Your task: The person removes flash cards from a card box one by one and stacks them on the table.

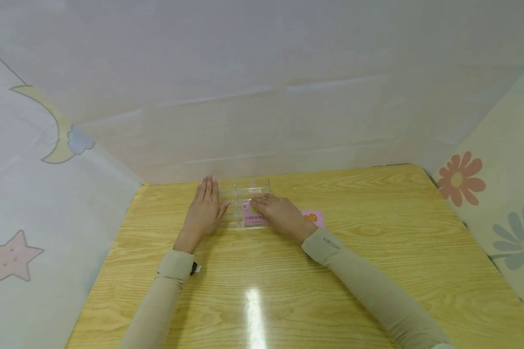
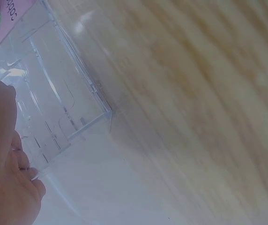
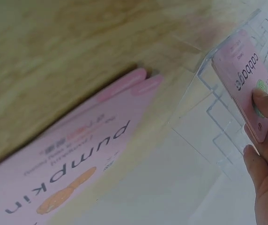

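Note:
A clear plastic rack with dividers [image 1: 252,183] stands near the back edge of the table. Along its left side lies my left hand [image 1: 204,208], fingers extended and thumb pointing toward the rack. My right hand [image 1: 283,215] holds a small stack of pink cards at the rack's right half; the front one is a cabbage card [image 3: 239,70]. In the right wrist view the thumb presses on its printed face, with other fingers behind the stack. A pink pumpkin card [image 3: 78,164] lies on the table beside the rack, on top of at least one more pink card, partly behind my right hand in the head view.
The wood-grain table [image 1: 227,300] extends toward me and to the right. A pale wall covering [image 1: 244,121] rises right behind the rack. Printed side sheets flank the table, with a moon [image 1: 61,126] on the left and flowers [image 1: 460,179] on the right.

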Demonstrator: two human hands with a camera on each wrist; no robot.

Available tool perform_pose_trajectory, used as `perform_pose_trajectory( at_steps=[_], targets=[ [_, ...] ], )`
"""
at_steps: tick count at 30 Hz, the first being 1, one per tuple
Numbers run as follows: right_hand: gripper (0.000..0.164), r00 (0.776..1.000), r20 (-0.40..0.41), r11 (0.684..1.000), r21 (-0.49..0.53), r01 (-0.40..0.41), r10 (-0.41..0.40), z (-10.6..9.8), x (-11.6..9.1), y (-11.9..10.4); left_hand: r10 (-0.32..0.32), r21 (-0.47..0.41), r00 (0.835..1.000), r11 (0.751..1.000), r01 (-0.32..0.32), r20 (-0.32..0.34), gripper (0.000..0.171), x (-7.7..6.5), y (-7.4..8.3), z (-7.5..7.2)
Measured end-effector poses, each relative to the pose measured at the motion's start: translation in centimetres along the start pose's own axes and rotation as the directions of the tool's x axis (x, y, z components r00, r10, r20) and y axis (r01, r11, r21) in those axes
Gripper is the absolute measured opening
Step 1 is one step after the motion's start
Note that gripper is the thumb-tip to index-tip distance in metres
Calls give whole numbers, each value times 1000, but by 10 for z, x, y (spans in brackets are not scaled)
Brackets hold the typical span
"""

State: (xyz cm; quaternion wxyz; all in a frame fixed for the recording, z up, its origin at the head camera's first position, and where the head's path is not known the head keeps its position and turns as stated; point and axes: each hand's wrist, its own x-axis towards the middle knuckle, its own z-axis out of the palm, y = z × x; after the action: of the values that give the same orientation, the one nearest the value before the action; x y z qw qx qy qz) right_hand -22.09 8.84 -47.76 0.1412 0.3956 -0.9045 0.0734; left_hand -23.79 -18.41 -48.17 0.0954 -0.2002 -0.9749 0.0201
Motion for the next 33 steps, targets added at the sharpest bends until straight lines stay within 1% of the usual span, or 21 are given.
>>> perform_pose_trajectory(
  at_steps=[4, 12, 17, 23, 33],
  targets=[
    [38, 1000, 5, 998, 56, -17, 17, -1, 1, 1, 1, 1, 1000, 1000, -1, 1, 80, 0, 0, -1],
    [36, 1000, -15, 997, 73, -13, 14, -3, 3, 2, -3, -8, 1000, 1000, 3, 21, 80, 0, 1, -1],
    [35, 999, -15, 996, 86, -28, 30, -6, 4, 3, -6, -9, 1000, 1000, 7, 29, 79, 0, 0, -1],
    [32, 999, -28, 988, 148, -38, 43, -10, 7, 2, -5, -16, 999, 1000, 6, 38, 80, 1, 0, -1],
    [33, 998, 0, 984, 168, -64, 65, -12, 9, 1, -2, -17, 1000, 1000, 3, 16, 80, 0, -1, 0]
  ],
)
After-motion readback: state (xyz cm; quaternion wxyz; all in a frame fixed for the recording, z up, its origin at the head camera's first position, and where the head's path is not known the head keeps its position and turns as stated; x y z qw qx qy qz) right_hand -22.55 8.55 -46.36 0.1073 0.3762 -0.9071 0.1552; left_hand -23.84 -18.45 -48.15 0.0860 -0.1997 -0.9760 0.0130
